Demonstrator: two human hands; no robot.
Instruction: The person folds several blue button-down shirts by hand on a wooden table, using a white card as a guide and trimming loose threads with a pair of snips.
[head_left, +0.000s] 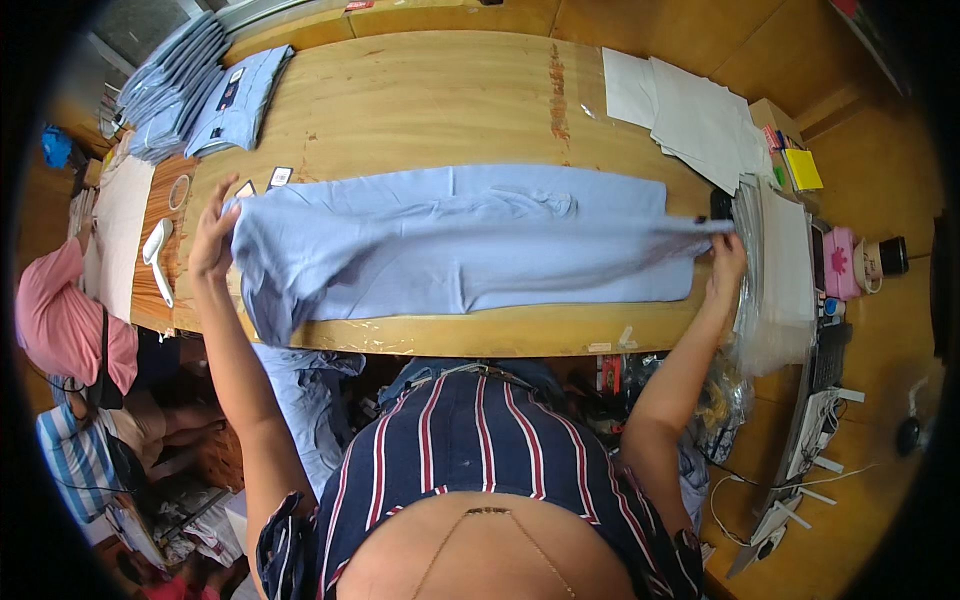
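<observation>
A light blue shirt (400, 265) lies lengthwise across the wooden table in front of me, folded into a long strip. One layer is drawn up between my hands and looks slightly smeared by motion. My left hand (213, 238) is at its left end, thumb and fingers pinching the cloth edge, some fingers pointing up. At the right end, my right hand (728, 268) grips a narrow, gathered end of the cloth. Small dark tags (280, 177) show just beyond the shirt's left end. Which part of the shirt each hand holds is hard to tell.
Folded blue shirts (175, 85) are stacked at the far left. A white handheld tool (157, 262) and a tape roll (179, 192) lie left. White sheets (690, 115) and clear plastic sleeves (775, 280) lie right. A person in pink (75, 305) is beyond the table's left side.
</observation>
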